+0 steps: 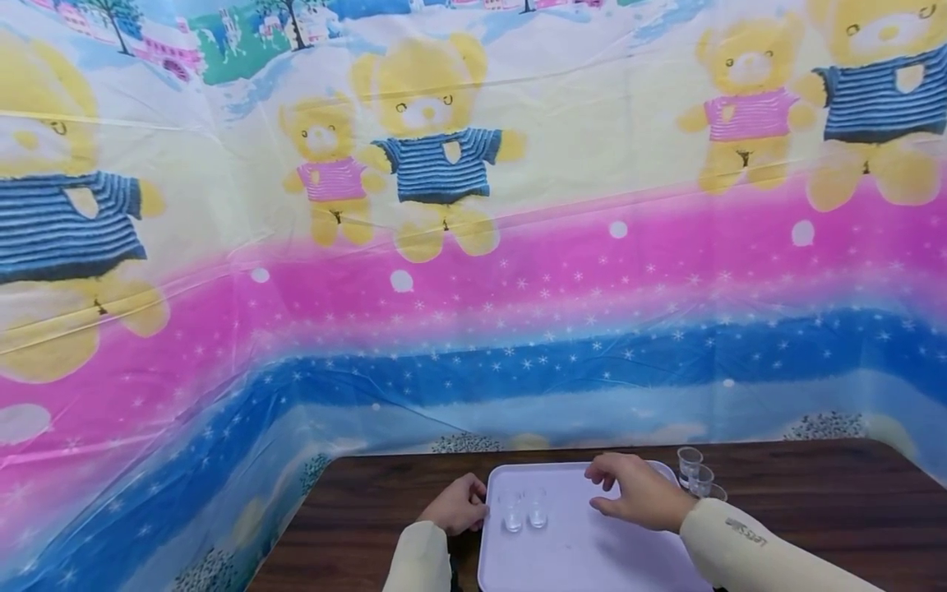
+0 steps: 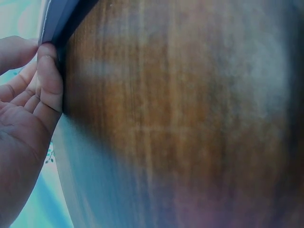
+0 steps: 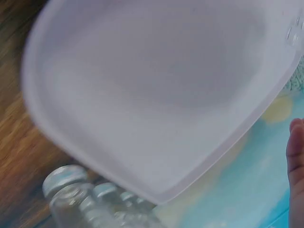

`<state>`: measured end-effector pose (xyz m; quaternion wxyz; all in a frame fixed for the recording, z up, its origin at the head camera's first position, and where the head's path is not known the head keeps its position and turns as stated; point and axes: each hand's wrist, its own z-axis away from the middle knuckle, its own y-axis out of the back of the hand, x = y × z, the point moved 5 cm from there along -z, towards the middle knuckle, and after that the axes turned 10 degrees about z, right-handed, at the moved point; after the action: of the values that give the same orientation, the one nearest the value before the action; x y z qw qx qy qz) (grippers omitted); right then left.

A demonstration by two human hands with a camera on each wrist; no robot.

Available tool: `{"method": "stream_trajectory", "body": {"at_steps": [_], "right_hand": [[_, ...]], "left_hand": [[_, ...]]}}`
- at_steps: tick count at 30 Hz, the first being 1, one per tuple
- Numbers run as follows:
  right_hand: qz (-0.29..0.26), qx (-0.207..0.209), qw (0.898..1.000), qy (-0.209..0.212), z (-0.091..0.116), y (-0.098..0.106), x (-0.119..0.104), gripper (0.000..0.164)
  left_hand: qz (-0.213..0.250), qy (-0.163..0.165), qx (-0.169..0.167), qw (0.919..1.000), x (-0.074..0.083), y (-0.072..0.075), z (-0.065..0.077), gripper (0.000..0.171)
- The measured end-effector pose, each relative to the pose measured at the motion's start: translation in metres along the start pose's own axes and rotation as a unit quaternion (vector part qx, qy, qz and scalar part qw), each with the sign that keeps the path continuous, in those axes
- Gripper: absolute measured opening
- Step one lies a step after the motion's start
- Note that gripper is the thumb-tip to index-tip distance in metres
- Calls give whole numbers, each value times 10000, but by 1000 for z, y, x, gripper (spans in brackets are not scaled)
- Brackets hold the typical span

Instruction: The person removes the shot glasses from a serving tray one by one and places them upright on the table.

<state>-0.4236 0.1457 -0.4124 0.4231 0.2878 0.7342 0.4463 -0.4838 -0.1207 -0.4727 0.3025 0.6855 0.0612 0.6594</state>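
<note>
A pale lilac tray (image 1: 570,563) lies on the dark wooden table. Two small clear glasses (image 1: 537,511) stand side by side near its left edge. My left hand (image 1: 455,506) is at the tray's left side; in the left wrist view, thumb and forefinger pinch the tray's rim (image 2: 49,23). Over the right part of the tray hovers my right hand (image 1: 642,493), fingers loosely bent, thumb apart, nothing between them. Only a bit of that hand (image 3: 296,166) shows at the edge of the right wrist view.
Beyond the tray's right edge, several more small clear glasses (image 1: 690,467) stand in a row on the table (image 1: 806,501), close to the rim. A printed cloth (image 1: 577,288) with bears hangs behind and at the left of the table.
</note>
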Motion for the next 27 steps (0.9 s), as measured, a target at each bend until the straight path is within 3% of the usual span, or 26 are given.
{"method": "stream_trajectory", "body": {"at_steps": [14,27], "right_hand": [[-50,60,9997,219,-17,-26,-27,26],[-140,-14,9999,-15,-30,-34,-39,34]], "left_hand": [[-27,-37,0,10000,1,0,1,18],[21,-44,-35,10000,1,0,1,17]]}}
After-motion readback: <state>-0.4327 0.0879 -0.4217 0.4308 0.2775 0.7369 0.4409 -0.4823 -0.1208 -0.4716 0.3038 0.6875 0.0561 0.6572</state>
